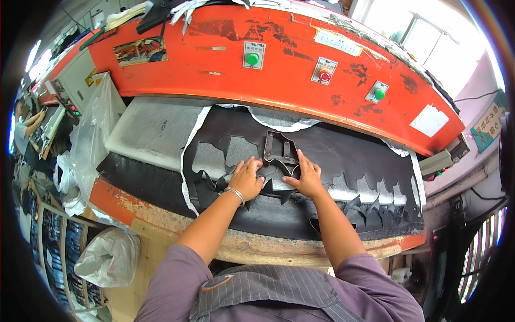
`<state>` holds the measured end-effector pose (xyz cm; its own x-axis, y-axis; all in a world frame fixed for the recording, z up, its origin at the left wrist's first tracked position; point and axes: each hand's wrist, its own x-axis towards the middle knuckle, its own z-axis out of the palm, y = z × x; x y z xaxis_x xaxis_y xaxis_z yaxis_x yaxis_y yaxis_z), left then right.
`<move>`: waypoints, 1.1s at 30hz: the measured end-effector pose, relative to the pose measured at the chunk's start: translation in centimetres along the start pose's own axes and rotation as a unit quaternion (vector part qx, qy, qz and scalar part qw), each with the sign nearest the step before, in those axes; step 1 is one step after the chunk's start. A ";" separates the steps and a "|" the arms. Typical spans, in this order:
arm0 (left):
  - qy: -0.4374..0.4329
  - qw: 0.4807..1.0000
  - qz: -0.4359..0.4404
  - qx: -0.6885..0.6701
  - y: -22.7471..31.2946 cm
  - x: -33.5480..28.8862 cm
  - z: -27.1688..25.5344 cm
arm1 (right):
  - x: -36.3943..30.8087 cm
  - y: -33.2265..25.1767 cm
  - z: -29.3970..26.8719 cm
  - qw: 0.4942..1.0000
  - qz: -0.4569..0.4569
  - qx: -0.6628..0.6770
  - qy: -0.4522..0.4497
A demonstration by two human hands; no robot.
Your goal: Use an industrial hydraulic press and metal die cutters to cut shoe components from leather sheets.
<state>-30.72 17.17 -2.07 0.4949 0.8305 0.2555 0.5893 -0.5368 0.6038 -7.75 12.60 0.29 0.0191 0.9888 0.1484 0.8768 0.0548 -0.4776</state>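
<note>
A dark metal cutting die (281, 160) with crossbars inside its outline lies on a sheet of dark leather (343, 147). My left hand (247, 180), with a bracelet at the wrist, has its fingertips at the die's lower left edge, the thumb apart below. On the other side, my right hand (308, 177) grips the die's lower right edge between thumb and fingers. Several die-shaped holes run along the near part of the leather, and thin leather scraps (354, 208) curl up between them. The pale board (212, 156) shows through the holes.
An orange press beam (214, 67) spans the far side, with green buttons (252, 59) and a red stop button (324, 75). Another dark die (315, 222) lies partly behind my right forearm. A white sack (110, 257) and clear plastic sheeting (96, 129) are at left.
</note>
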 end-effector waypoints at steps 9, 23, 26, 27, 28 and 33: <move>-0.129 0.946 -0.120 -0.274 15.2 -14.4 -0.4 | -2.4 2.0 -2.0 1.000 0.003 -0.005 0.000; -0.030 0.775 -0.365 -0.516 28.2 -47.5 19.5 | -7.6 12.7 -6.2 0.983 -0.108 -0.105 0.103; 0.049 0.793 -0.460 -0.396 30.2 -53.0 23.1 | -12.6 5.8 -9.5 0.985 -0.109 -0.100 0.094; 0.096 0.787 -0.487 -0.366 30.0 -54.3 24.3 | -11.8 6.7 -9.5 0.982 -0.119 -0.102 0.100; 0.140 0.775 -0.514 -0.341 30.3 -55.0 25.9 | -10.8 9.0 -9.3 0.980 -0.129 -0.109 0.105; 0.308 0.672 -0.646 -0.189 30.9 -55.9 31.2 | -10.8 9.0 -8.9 0.976 -0.168 -0.094 0.100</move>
<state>-20.28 -50.45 -21.22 -0.7015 0.5325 -0.4737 0.0092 0.6714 0.7410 4.17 1.22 2.13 -0.2067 0.8715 0.4447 0.9223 0.3252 -0.2086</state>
